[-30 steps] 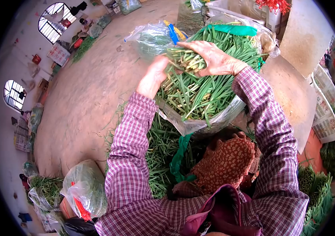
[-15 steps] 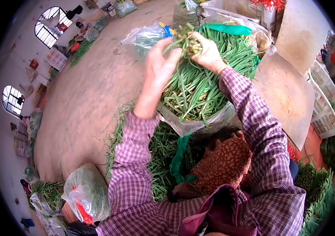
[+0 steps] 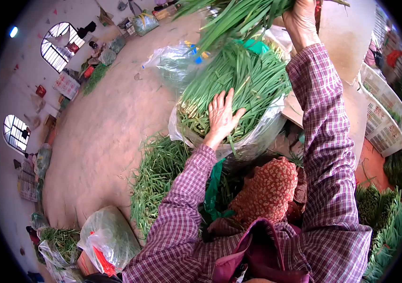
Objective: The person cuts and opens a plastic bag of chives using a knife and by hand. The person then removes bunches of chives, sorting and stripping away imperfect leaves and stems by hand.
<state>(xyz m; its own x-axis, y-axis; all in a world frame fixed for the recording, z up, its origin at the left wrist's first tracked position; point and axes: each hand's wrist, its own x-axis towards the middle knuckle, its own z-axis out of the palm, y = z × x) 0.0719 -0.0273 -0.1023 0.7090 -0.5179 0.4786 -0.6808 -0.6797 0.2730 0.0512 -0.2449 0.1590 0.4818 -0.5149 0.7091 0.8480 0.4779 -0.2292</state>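
Observation:
My right hand (image 3: 301, 22) is raised at the top of the head view, closed round a bunch of garlic chives (image 3: 243, 16). The bunch's long green leaves fan out to the left, over the far end of the pile. Below, my left hand (image 3: 221, 115) lies with fingers spread on a big pile of garlic chives (image 3: 253, 78), palm down. A clear plastic bag (image 3: 269, 123) lines the pile, its rim folded outward around the near side. Part of a green strip (image 3: 256, 46) shows at the pile's far end.
Loose green leaves (image 3: 156, 184) lie on the floor to the left, beside a tied clear bag (image 3: 109, 236). A white plastic crate (image 3: 384, 115) stands at right, with stacked bunches (image 3: 382, 226) nearer me. A clear bag (image 3: 175, 61) lies beyond the pile.
Both hands were together on the bunch above the pile. The right hand has carried it up and right, its leaves now hanging left; the left hand has let go and dropped onto the pile.

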